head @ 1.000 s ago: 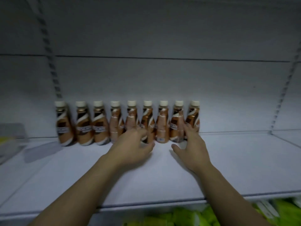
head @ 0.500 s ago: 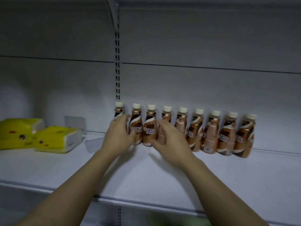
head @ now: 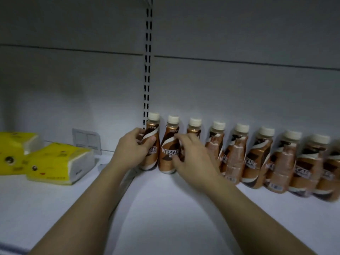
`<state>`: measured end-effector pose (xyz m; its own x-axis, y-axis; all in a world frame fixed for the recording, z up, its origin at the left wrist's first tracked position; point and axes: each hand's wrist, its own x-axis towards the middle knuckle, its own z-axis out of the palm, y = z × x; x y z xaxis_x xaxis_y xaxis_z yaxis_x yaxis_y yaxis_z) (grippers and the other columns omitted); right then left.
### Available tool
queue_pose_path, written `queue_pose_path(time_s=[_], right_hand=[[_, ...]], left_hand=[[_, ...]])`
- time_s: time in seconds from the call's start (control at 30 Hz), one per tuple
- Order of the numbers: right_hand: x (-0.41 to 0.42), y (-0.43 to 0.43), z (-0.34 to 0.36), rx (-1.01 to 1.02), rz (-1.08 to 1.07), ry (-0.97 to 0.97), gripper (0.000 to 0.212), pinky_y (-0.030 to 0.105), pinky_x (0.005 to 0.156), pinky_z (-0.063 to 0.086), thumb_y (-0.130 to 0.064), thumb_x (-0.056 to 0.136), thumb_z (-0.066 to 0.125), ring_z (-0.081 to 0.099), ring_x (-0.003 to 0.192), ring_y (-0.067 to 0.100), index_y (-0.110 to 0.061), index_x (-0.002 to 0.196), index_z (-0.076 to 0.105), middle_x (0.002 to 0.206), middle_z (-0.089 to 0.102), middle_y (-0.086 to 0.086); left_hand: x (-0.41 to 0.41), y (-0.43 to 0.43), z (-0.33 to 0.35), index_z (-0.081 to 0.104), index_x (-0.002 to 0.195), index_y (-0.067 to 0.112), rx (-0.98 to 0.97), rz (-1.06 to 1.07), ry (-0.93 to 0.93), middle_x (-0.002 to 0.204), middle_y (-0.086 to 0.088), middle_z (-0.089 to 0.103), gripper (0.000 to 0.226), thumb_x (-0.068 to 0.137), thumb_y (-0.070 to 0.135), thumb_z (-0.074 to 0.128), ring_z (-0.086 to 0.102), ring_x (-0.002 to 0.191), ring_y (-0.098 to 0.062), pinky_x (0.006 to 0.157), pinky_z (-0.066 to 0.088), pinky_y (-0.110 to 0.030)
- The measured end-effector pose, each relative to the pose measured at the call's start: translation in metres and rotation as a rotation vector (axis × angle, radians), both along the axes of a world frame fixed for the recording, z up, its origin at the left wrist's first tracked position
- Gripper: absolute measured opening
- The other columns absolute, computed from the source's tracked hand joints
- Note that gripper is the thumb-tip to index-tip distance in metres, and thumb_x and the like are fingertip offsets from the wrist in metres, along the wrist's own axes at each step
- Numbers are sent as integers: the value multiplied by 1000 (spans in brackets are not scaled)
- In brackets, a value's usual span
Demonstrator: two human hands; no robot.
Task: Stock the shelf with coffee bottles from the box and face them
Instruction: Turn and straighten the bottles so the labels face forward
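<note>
Head view: the left hand (head: 131, 150) grips the end bottle (head: 150, 144) of the row on the shelf (head: 165, 208), while the right hand (head: 191, 159) pinches the second bottle (head: 168, 150). Filled, sleeved plastic probably feels firm, weighty and slick; hold mid-body to turn labels forward.

bottles (head: 239, 155): row along shelf (head: 165, 208) back | tissue packs (head: 55, 162): left

We see brown Nescafé coffee bottles (head: 168, 150) with cream caps standing upright in one row across the frame's middle right, on the white shelf (head: 165, 208).

Probably a shop: slotted shelving (head: 148, 70), faced bottles (head: 237, 153).
</note>
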<state>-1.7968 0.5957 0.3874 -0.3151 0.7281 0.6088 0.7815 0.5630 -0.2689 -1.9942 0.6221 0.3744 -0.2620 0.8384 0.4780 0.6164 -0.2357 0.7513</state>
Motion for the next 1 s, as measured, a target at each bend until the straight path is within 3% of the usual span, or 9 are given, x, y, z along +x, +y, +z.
queue_pose_path(time_s=[0.2,0.33,0.6,0.73,0.83,0.93,1.0], right_hand=[[19,-4,-8,1,70,48,59,31,89,48,-31,88,62,53,107,7,-33,142,39,133,45,-13],[29,-4,-13,2,47,75,60,27,88,47,-29,87,65,49,103,3,-32,142,40,131,40,-15],[28,-8,-19,-12,-53,124,65,25,92,43,-30,86,67,48,115,12,-29,144,37,134,39,-6],[32,-11,-17,-77,-75,142,70,38,98,49,-26,86,68,51,117,16,-31,146,33,138,37,-5],[33,-12,-16,-98,-75,152,69,40,98,49,-25,87,68,56,114,17,-30,146,32,141,40,-4],[35,-11,-13,-118,-53,206,69,40,95,51,-24,87,69,60,108,16,-31,144,31,130,55,-4],[35,-11,-12,-141,-31,246,71,38,93,52,-24,86,69,62,104,13,-35,144,28,122,60,-7]], left_hand=[[-10,-8,-17,48,127,40,-101,-126,33,90,30,56,64,74,21,78,55,79,13,65,38,-11],[-6,-8,-22,47,130,36,-64,-91,18,84,33,53,68,74,11,78,53,71,22,62,33,-6],[-4,-6,-21,50,129,34,-48,-93,-34,85,32,52,69,71,13,81,52,75,13,64,39,-13],[-3,-8,-22,49,130,34,-59,-109,-75,89,26,55,70,72,13,81,55,80,7,75,46,-25],[-4,-11,-19,47,133,31,-110,-136,-146,105,13,61,69,74,17,80,61,92,-8,78,47,-28],[3,-18,-8,38,139,22,-105,-103,-226,129,0,55,72,78,24,77,56,107,-16,88,47,-33],[12,-21,2,37,140,20,-7,21,-136,137,-3,49,71,80,26,74,51,117,-18,94,43,-35]])
